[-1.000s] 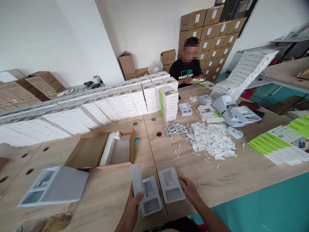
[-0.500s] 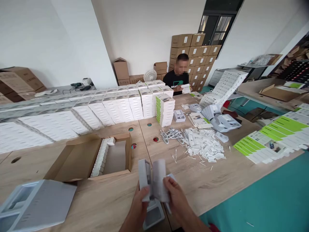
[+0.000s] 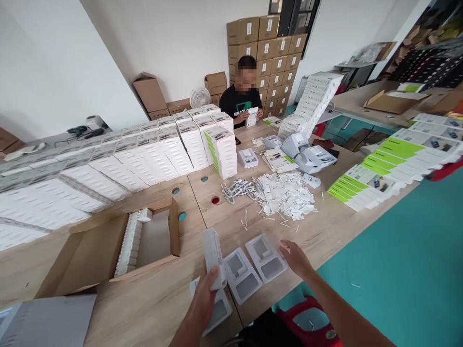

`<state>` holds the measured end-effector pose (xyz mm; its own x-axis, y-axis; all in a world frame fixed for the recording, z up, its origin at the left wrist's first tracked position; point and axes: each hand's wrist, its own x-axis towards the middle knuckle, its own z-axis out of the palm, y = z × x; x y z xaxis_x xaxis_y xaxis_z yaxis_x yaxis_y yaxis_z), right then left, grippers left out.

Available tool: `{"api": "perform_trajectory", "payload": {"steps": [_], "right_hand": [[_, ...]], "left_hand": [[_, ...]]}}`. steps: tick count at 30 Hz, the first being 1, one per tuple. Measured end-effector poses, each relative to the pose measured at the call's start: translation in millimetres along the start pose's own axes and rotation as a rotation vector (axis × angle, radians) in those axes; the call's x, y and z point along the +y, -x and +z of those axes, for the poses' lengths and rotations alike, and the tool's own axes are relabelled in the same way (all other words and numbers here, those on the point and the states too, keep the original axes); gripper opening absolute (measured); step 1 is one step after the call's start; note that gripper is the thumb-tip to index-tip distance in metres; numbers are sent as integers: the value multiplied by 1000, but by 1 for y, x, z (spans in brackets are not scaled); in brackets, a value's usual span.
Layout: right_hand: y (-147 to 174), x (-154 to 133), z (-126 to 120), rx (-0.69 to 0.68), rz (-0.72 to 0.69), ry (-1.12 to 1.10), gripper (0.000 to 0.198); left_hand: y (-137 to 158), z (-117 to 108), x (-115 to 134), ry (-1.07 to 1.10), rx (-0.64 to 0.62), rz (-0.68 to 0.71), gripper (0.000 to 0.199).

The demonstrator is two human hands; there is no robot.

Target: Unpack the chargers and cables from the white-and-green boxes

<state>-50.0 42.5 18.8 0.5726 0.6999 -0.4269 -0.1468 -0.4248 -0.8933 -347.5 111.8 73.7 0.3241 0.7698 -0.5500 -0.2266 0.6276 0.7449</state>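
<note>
My left hand [image 3: 207, 284] is closed around a short nested stack of pale grey plastic trays [image 3: 212, 255], held up on edge above the table. Under that hand lies a plastic tray [image 3: 220, 311], partly hidden by it. Two more moulded trays lie flat to the right, a middle tray [image 3: 243, 277] and a right-hand tray [image 3: 266, 258], their compartments facing up. Beside the right-hand tray's outer edge is my right hand [image 3: 293, 258], fingers apart and slightly blurred, with nothing visible in it.
An open carton [image 3: 173, 231] with a row of white pieces stands left. A pile of small white parts [image 3: 285, 195] and coiled cables [image 3: 237, 189] lie ahead. Stacked white boxes [image 3: 166, 149] line the back. A co-worker [image 3: 241, 99] holds a white box. A red stool [image 3: 307, 318] stands below the table edge.
My hands have moved apart; the right has left the trays it held and shifted right. Two trays now lie flat side by side. The view has turned right.
</note>
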Motion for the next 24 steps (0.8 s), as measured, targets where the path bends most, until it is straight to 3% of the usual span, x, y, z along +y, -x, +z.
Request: {"api": "perform_trajectory", "payload": {"steps": [4, 7, 11, 14, 18, 21, 24], "right_hand": [[20, -27, 27, -238, -48, -55, 23], [39, -47, 52, -463, -31, -318, 24], [46, -53, 57, -444, 61, -611, 25], [35, -47, 31, -376, 115, -678, 30], [-7, -32, -28, -171, 134, -606, 30], [-48, -14, -71, -58, 132, -504, 30], [-76, 4, -98, -73, 147, -388, 29]], "left_hand": [[-5, 56, -2, -118, -84, 49, 83], [-13, 95, -11, -123, -125, 40, 97], [-26, 127, -30, 1, -164, 26, 95], [-33, 138, -40, 90, -121, 24, 80], [-41, 139, -43, 122, 52, -12, 45], [-44, 140, -41, 91, 67, -9, 44], [-46, 149, -40, 45, 44, -2, 53]]}}
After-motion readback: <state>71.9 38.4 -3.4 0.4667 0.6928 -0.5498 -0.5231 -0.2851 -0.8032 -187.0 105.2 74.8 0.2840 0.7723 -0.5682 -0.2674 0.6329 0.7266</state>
